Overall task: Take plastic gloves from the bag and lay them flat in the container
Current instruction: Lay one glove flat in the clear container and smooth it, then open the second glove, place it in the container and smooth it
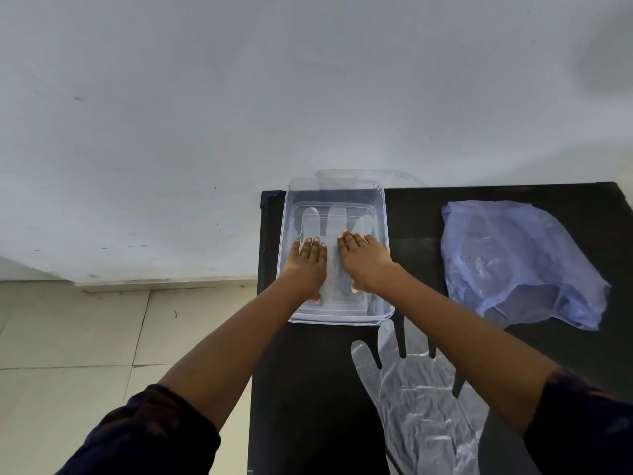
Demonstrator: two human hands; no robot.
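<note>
Both sets of fingers lie stretched out and flat, palms down, gripping nothing. The left hand [306, 265] and the right hand [363, 260] press side by side on a clear plastic glove [334, 231] spread on the floor of the clear container [383, 255]; the glove's fingers reach past the fingertips toward the container's far wall. The thumbs sit near the container's near wall, seen through the plastic.

The container stands at the far left corner of the black table [308, 389], its left wall just along the table's left edge. A second clear tub [356, 180] shows behind it at the far edge.

A second plastic glove [421, 406] lies flat near the table's near edge, its fingertips touching the container's near right corner, partly under the right forearm. The bluish plastic bag [513, 262] sits crumpled toward the right edge, well apart from the container, its mouth facing the near side.

Dark sleeves [147, 437] cover both upper arms.
</note>
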